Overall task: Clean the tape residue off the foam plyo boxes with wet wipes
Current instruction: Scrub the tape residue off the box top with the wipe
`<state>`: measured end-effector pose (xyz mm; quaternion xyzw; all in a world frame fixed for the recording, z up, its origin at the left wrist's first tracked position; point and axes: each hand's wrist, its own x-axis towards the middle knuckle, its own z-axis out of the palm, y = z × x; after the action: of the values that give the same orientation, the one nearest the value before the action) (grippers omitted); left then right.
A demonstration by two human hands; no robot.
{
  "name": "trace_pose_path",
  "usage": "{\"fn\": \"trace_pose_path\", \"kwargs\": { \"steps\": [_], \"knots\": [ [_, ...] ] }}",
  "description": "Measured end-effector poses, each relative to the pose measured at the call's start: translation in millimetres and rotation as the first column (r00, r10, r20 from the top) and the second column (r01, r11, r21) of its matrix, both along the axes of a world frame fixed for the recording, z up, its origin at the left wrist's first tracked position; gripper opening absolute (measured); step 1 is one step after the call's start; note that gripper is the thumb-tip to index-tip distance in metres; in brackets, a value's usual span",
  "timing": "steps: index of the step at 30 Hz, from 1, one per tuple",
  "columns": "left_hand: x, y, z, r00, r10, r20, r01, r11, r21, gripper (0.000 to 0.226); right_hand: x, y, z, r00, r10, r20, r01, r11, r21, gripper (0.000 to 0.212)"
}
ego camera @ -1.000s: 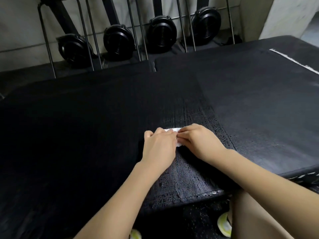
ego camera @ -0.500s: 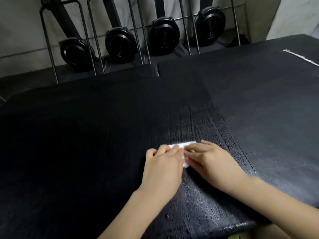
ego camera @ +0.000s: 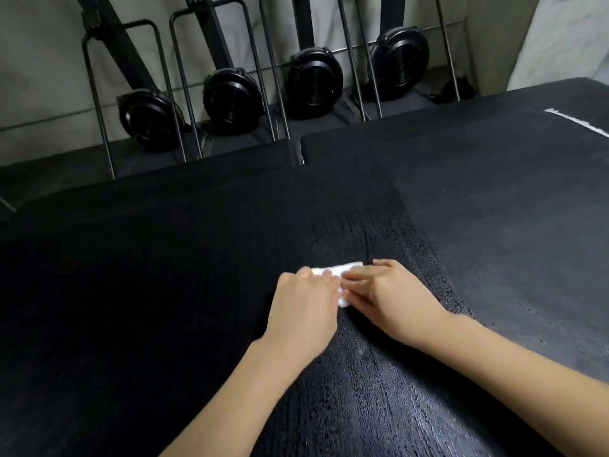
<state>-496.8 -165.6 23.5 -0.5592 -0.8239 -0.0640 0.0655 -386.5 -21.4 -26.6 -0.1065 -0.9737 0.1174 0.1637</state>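
Left hand [ego camera: 304,308] and right hand [ego camera: 393,296], fingers flat, press a folded white wet wipe [ego camera: 339,270] onto the black foam plyo box [ego camera: 164,291].

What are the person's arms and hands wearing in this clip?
Nothing that shows: the left hand and right hand are bare, without gloves, rings or a watch. Both forearms are uncovered down to the frame edge, with no sleeve in view.
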Motion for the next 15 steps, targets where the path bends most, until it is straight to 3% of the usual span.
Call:
{"fn": "trace_pose_path", "kwargs": {
  "steps": [7, 15],
  "knots": [
    [2, -1, -23, 0.999, -0.021, 0.025, 0.019, 0.998, 0.067, 0.038, 2, 1, -9, 0.999, -0.054, -0.006, 0.054, 0.996, 0.071, 0.031],
    [-87, 75, -17, 0.996, 0.083, 0.041, -0.081, 0.996, -0.041, 0.028, -95, 67, 10, 0.978, -0.055, 0.202, 0.041, 0.996, 0.074, 0.035]
  ]
}}
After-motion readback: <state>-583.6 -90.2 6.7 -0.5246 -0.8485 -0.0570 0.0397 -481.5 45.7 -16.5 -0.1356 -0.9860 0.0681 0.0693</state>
